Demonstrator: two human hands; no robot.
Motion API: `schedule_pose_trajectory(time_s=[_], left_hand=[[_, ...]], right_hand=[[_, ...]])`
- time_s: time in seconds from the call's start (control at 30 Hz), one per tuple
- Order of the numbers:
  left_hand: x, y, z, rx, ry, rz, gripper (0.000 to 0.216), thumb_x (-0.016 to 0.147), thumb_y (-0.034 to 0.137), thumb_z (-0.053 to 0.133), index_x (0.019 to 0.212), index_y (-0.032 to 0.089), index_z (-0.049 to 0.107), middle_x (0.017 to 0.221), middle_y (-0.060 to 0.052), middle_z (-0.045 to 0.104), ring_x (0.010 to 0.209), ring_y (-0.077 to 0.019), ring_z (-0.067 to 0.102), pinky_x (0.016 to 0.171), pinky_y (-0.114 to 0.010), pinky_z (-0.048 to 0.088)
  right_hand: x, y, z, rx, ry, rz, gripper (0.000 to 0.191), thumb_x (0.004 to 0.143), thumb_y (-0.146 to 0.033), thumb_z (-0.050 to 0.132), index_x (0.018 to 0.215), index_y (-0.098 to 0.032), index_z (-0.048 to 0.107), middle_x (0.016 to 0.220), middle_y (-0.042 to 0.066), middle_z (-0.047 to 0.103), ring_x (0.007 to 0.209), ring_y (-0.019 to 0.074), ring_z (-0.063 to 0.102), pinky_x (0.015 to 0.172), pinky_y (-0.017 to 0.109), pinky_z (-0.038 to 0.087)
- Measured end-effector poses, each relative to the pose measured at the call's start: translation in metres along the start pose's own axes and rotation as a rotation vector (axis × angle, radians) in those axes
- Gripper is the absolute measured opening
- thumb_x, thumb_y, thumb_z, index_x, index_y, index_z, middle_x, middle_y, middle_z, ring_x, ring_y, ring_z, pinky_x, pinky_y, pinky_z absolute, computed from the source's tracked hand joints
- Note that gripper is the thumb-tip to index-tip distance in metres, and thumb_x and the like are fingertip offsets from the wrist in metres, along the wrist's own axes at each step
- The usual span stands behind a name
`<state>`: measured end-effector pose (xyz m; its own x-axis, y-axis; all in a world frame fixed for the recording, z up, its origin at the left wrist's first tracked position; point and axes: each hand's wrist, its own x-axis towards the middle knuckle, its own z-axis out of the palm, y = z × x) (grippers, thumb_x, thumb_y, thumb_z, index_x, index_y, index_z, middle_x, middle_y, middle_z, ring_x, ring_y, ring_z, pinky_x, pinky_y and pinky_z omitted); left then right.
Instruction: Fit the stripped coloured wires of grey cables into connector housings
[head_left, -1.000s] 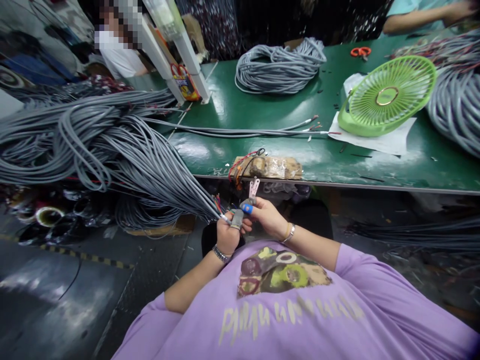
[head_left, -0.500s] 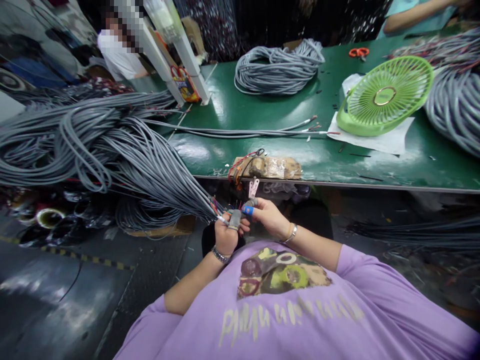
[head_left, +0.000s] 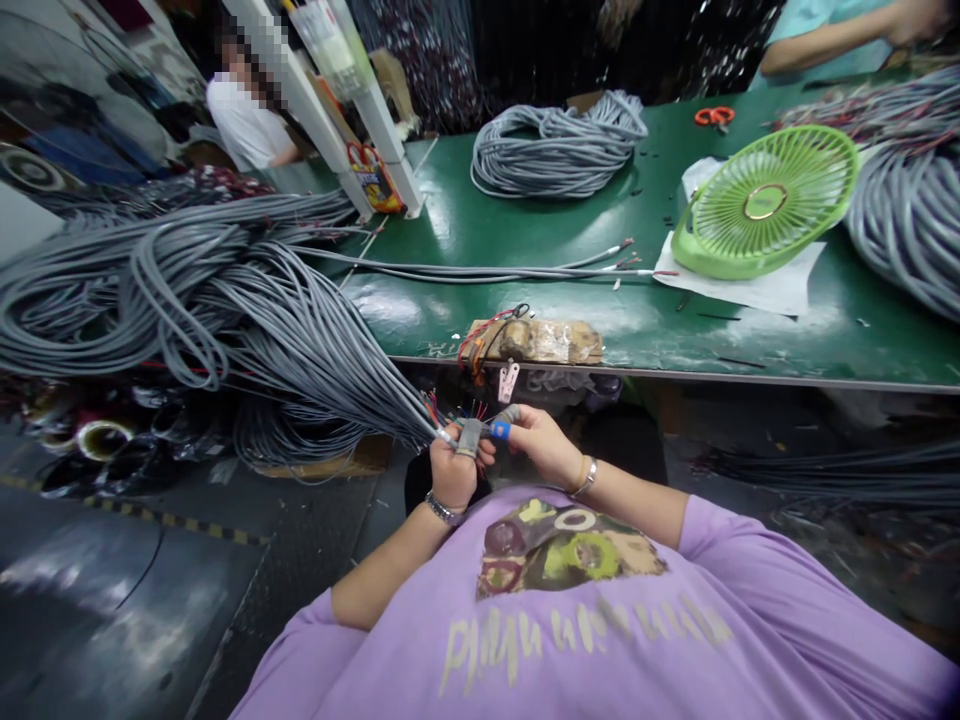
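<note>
My left hand [head_left: 453, 474] is closed around the stripped end of a grey cable [head_left: 444, 436], just past the table's front edge. Thin coloured wires [head_left: 475, 410] fan out above its thumb, which is wrapped in grey tape. Close beside it on the right, my right hand [head_left: 551, 446] has its thumb and forefinger pinched together at the wire tips. It wears a blue band on the thumb and a grey wrap on the forefinger. Whatever lies between those fingertips is too small to make out. A thick bundle of grey cables [head_left: 322, 340] runs from the left towards my left hand.
A wooden block [head_left: 559, 341] with red and black leads sits at the table edge, a pink clip [head_left: 508, 382] hanging below. Farther back are a cable coil [head_left: 559, 150], a green fan [head_left: 772, 200] and orange-handled scissors [head_left: 714, 117]. Two other people are across the table.
My right hand has shifted slightly down and right, its fingertips a little lower. My left hand keeps its hold on the cable. The camera view has tilted slightly.
</note>
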<state>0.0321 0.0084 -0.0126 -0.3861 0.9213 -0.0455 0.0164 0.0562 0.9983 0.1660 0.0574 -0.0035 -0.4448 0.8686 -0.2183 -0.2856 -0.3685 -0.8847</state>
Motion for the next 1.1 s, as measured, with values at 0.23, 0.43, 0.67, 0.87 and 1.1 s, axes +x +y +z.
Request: schedule_pose_trajectory(time_s=[0.23,0.43,0.67,0.87,1.1], left_hand=[[0.006,0.019,0.000,-0.167,-0.082,-0.031,0.029,0.078,0.041,0.062,0.066,0.015,0.061,0.045,0.002,0.057,0.034,-0.0070,0.046,0.035,-0.018,0.034],[0.014,0.026,-0.006,-0.107,-0.439,-0.205,0.035,0.073,0.047,0.066,0.063,0.014,0.063,0.041,0.001,0.055,0.030,-0.0080,0.043,0.032,-0.019,0.029],[0.027,0.029,0.004,-0.103,-0.499,-0.255,0.034,0.072,0.047,0.066,0.063,0.015,0.063,0.038,0.001,0.052,0.029,-0.0074,0.040,0.034,-0.020,0.027],[0.030,0.032,0.009,-0.100,-0.475,-0.267,0.033,0.074,0.045,0.065,0.062,0.015,0.063,0.037,0.001,0.051,0.029,-0.0074,0.039,0.035,-0.020,0.027],[0.033,0.033,0.009,-0.111,-0.484,-0.291,0.032,0.071,0.045,0.068,0.061,0.015,0.064,0.036,0.001,0.050,0.028,-0.0070,0.037,0.033,-0.020,0.023]], right_hand=[[0.000,0.011,-0.027,-0.002,-0.203,0.046,0.032,0.061,-0.040,0.080,0.070,-0.013,0.064,0.061,-0.002,0.056,0.057,0.0087,0.045,0.056,0.023,0.036],[0.034,-0.001,-0.035,0.269,-0.038,0.154,0.045,0.077,-0.059,0.063,0.080,-0.014,0.066,0.070,0.001,0.059,0.055,0.0080,0.046,0.052,0.021,0.040],[0.050,-0.016,-0.015,0.346,-0.130,0.157,0.051,0.074,-0.063,0.065,0.082,-0.013,0.067,0.071,0.002,0.061,0.055,0.0075,0.046,0.053,0.021,0.040],[0.049,-0.016,-0.015,0.262,0.063,0.090,0.049,0.062,-0.060,0.077,0.073,-0.016,0.056,0.057,-0.004,0.051,0.049,0.0064,0.041,0.049,0.020,0.037],[0.049,-0.014,-0.014,0.309,0.002,0.082,0.050,0.067,-0.063,0.071,0.078,-0.015,0.064,0.061,-0.001,0.056,0.053,0.0082,0.046,0.051,0.022,0.039]])
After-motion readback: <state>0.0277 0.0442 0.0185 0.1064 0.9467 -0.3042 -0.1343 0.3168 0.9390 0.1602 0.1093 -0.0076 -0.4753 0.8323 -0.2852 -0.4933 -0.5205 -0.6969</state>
